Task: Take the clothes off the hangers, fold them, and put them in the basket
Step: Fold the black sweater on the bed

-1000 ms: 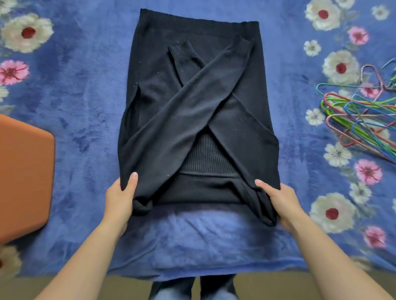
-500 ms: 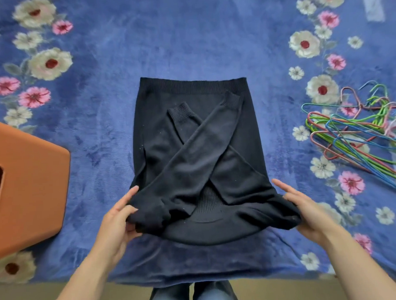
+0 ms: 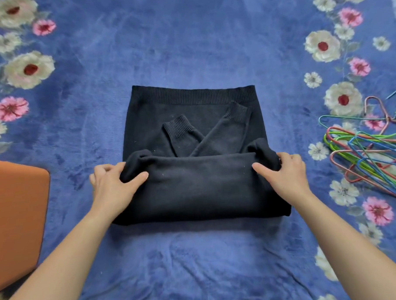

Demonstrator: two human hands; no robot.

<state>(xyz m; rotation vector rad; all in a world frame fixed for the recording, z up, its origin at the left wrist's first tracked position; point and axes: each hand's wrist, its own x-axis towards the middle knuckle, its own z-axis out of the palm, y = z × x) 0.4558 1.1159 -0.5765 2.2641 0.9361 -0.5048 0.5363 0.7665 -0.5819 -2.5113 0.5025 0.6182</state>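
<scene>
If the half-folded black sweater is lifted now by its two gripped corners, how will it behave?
The black sweater is probably floppy: the knit bunches softly under the left hand and right hand. Its middle would likely sag, and the crossed sleeves may slip loose.

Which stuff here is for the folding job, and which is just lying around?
For the job:
- black sweater, half folded
- left hand and right hand, both gripping the sweater's folded edge
- orange basket, at the left

Just lying about:
- pile of empty wire hangers, at the right
- flowered blue blanket underneath
</scene>
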